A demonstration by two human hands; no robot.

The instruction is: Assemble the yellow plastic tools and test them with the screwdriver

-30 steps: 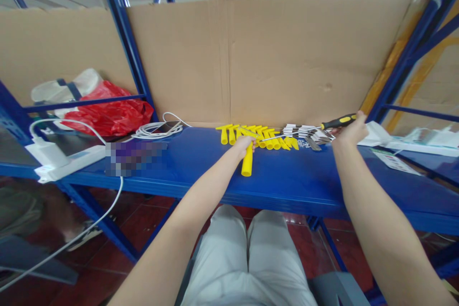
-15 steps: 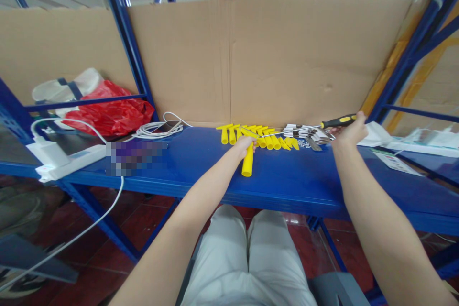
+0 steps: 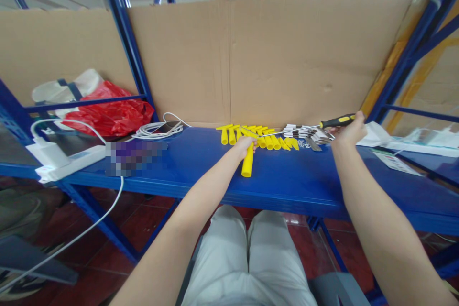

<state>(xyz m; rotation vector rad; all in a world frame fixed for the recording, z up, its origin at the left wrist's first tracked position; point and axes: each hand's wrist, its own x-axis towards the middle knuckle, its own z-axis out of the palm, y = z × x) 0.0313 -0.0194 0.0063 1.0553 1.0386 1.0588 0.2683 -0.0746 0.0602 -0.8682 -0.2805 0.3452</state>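
Observation:
My left hand (image 3: 245, 146) is closed around a yellow plastic piece with a round tube handle (image 3: 247, 165), whose open end points toward me. In my right hand (image 3: 348, 132) is a screwdriver (image 3: 337, 121) with a black and yellow handle. Its long thin shaft runs left, and the tip meets the yellow piece near my left fingers; the exact contact is hidden. Behind my left hand lies a row of several similar yellow pieces (image 3: 271, 141), next to two flat yellow pointed parts (image 3: 289, 143). A pile of metal blades with white and black parts (image 3: 311, 135) sits left of my right hand.
Everything rests on a blue metal shelf (image 3: 201, 162) backed by a cardboard sheet (image 3: 287, 57). Leftward are a coiled white cable (image 3: 158, 129), a red plastic bag (image 3: 111, 110) and a power strip (image 3: 77, 160). A printed card (image 3: 396, 161) lies at right.
Almost nothing differs. My right hand and the screwdriver handle have shifted very slightly left; my left hand keeps its hold on the yellow piece.

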